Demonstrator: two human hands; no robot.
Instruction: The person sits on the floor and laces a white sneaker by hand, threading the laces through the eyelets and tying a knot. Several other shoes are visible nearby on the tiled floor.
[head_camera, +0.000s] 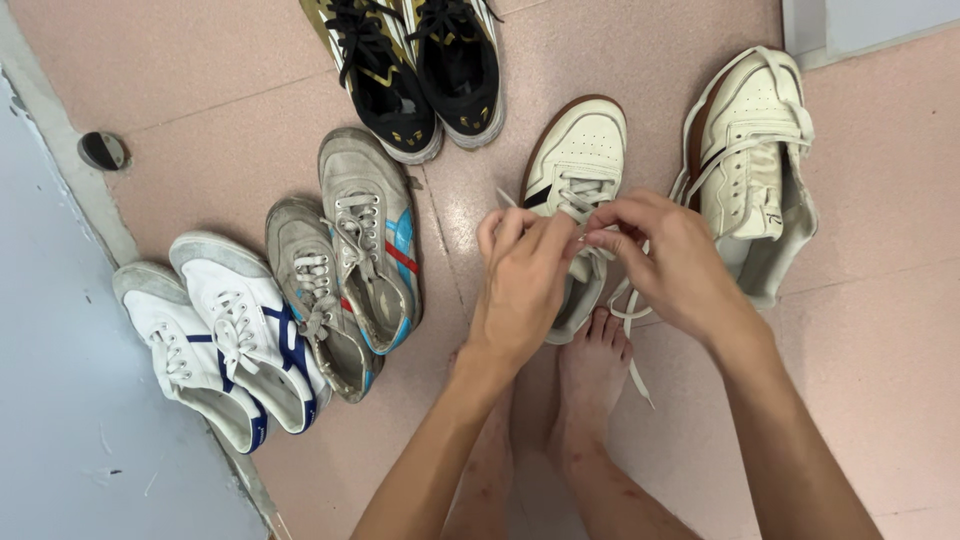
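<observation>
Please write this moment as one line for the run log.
left hand: pinching white lace | right hand: pinching same lace | cream sneaker: on pink floor | second cream sneaker: beside, unlaced

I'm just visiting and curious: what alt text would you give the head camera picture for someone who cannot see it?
Seen from above, a person's left hand and right hand pinch the white laces of a cream sneaker on a pink tiled floor, a bare foot just behind it. Its mate lies on the right; three more pairs stand on the left.

cream low-top sneaker upright on pink floor, toe away, white laces loose.
</observation>
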